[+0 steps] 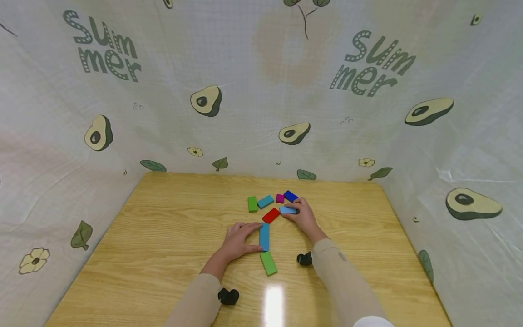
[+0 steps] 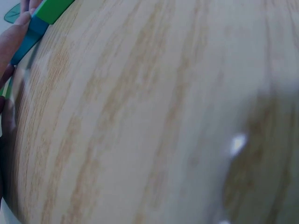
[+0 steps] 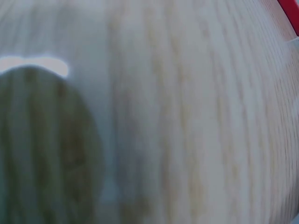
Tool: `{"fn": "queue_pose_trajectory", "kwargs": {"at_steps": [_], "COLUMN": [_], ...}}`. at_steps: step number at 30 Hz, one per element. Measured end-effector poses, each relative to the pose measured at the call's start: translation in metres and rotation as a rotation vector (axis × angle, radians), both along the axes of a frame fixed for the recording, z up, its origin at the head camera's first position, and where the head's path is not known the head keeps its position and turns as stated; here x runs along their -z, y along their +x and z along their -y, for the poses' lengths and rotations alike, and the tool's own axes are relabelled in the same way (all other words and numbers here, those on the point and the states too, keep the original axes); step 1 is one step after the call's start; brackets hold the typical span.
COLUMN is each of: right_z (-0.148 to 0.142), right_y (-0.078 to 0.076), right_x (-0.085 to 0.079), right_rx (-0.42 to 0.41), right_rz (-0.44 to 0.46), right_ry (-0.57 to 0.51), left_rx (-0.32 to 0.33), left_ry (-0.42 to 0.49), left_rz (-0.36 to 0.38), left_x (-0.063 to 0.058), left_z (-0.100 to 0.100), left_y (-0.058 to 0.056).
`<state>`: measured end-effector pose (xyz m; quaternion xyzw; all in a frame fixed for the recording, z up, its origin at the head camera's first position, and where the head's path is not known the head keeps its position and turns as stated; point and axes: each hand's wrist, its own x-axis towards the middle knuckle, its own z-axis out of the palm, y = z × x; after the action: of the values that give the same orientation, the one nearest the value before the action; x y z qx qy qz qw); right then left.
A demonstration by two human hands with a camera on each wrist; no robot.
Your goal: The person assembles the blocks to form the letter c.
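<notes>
My left hand [image 1: 238, 241] holds a long blue block [image 1: 264, 237] by its two ends, thumb near and fingertips far. In the left wrist view, part of that blue block [image 2: 33, 33] shows at the upper left beside a green block [image 2: 55, 8]. My right hand [image 1: 304, 217] pinches a light blue block [image 1: 287, 210] between thumb and fingers. A red block [image 1: 271, 215] lies between the two held blocks; its corner shows in the right wrist view. Just below the long blue block lies a light green block [image 1: 268, 263].
Beyond the hands lie a green block [image 1: 252, 204], a teal block [image 1: 265, 202], a magenta block [image 1: 279, 198] and a dark blue block [image 1: 290, 195]. The wooden table [image 1: 163, 227] meets a patterned cloth [image 1: 245, 136] at its back and sides.
</notes>
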<state>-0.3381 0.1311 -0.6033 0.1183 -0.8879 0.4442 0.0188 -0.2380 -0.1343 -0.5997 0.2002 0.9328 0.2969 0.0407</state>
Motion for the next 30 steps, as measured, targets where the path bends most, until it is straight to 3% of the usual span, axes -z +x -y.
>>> {"fn": "queue_pose_trajectory", "kwargs": {"at_steps": [30], "right_z": [0.0006], "right_y": [0.0012], "right_x": [0.0004], "right_rx": [0.029], "right_rz": [0.020], "right_ry": [-0.038], "left_rx": [-0.004], "left_ry": [-0.016], "left_rz": [-0.003], "left_x": [0.0031], "left_z": [-0.0007], "left_y": [-0.0018]}}
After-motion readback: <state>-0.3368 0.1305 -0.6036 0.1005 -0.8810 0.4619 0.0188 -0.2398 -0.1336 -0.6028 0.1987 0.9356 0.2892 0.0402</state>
